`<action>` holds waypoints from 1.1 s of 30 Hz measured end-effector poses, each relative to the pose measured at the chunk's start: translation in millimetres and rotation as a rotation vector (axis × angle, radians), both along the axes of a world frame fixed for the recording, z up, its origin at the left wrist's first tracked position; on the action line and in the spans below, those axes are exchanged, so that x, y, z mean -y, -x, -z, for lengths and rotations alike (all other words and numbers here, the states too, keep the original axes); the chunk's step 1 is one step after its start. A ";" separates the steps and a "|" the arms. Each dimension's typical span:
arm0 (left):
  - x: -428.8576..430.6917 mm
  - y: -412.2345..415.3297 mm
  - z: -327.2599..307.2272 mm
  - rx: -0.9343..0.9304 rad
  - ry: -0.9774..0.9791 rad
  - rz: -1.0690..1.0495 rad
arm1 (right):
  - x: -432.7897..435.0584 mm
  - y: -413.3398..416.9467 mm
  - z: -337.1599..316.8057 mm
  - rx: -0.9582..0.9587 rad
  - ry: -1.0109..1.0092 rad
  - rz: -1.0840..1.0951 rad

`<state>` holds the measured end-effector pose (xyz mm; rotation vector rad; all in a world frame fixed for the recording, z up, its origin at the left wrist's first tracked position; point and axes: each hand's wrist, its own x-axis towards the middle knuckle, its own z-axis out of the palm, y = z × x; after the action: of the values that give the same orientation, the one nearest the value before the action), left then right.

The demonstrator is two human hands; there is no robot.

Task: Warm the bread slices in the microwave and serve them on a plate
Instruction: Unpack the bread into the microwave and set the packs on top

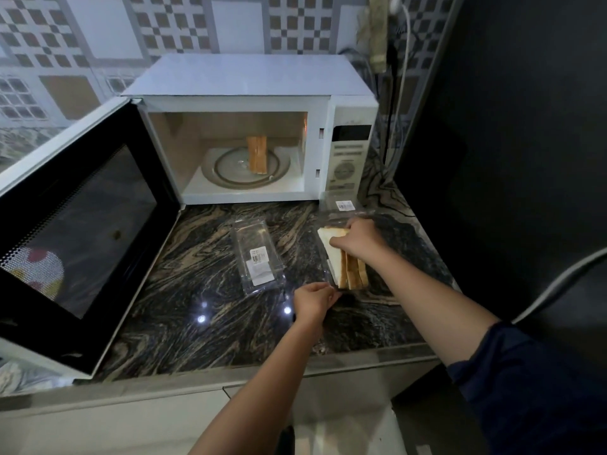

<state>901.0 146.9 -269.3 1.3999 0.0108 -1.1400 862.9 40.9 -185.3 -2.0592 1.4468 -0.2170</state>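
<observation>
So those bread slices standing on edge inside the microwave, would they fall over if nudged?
Probably: the bread slices stand upright on narrow edges on the smooth turntable, propped only by each other. They look thin, so they are likely light and floppy. The smooth surface may also let them slide.

right grip [359,239] holds bread slices [353,274] | left grip [313,302] pinches pack [343,210] (microwave [249,83] open)

Counter [203,274]: microwave [249,80], empty pack [258,257], bread pack [343,211]
</observation>
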 end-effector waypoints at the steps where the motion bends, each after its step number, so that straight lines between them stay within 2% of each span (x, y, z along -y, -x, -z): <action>1: 1.0 1.1 0.3 0.020 -0.016 0.002 | -2.1 4.8 -2.5 -0.009 0.020 0.001; 4: 1.6 5.3 0.9 0.141 -0.051 0.049 | -7.7 23.2 -5.1 -0.032 0.068 0.021; 10: -3.6 11.8 1.9 0.571 -0.151 0.189 | -14.7 75.8 -4.6 -0.050 0.031 0.052; 18: -19.1 24.7 -7.9 0.849 -0.137 0.227 | -13.2 131.7 -7.4 -0.010 0.059 0.146; 20: -29.8 27.4 -2.3 0.978 -0.141 0.314 | -12.2 138.0 -14.1 0.014 0.096 0.158; 25: -66.8 12.0 34.3 1.463 -0.325 0.689 | -8.2 134.2 -43.9 0.078 0.192 0.139; 30: -102.1 -16.4 36.9 1.537 -0.360 0.778 | -13.4 97.8 -69.8 0.118 0.279 0.091; 33: -125.7 -31.4 39.6 1.569 -0.388 0.751 | -20.2 62.4 -78.4 0.133 0.313 0.036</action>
<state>932.5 272.6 -308.8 2.4110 -1.5620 -0.2817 800.5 61.1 -106.9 -2.2149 1.4419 -0.6185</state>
